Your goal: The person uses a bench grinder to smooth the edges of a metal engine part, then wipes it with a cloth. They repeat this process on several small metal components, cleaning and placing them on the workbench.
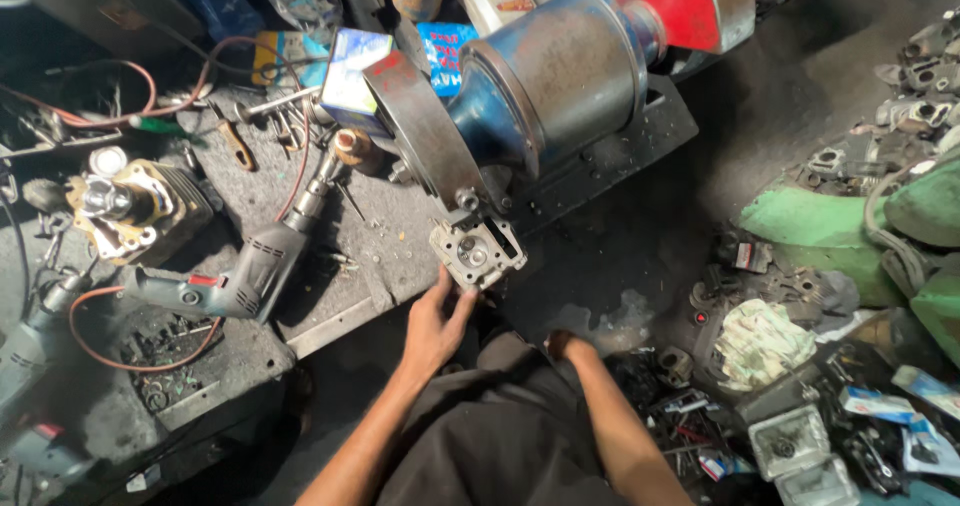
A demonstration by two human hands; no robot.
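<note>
Left hand: my left hand (437, 318) grips the lower edge of a small grey metal engine part (477, 250), thumb on one side and fingers curled round the other.
Right hand: my right hand (565, 347) rests low against my dark clothing, just right of the part; only its back shows, so I cannot tell whether it is open or closed.
Engine part: it sits at the front edge of the counter (330, 296), face up with two round openings showing, pressed against the lower rim of the grinding wheel (425, 131).
Grinder: a big blue motor (555, 81) drives that wheel; a red cover (690, 1) stands behind it.
Doing it well: I judge the part wants a firm hold with even pressure against the wheel, fingers kept clear of the rim. One hand looks like a thin hold here.
Counter: dark, greasy and gritty. A grey electric drill (255, 266) with an orange cord (120, 351) lies left of the part, loose hand tools and a yellowish cylinder piece (135, 206) further left.
Room: the floor (790, 106) to the right is blackened and strewn with scrap parts, a crumpled rag (765, 341) and green sacks (825, 231).
</note>
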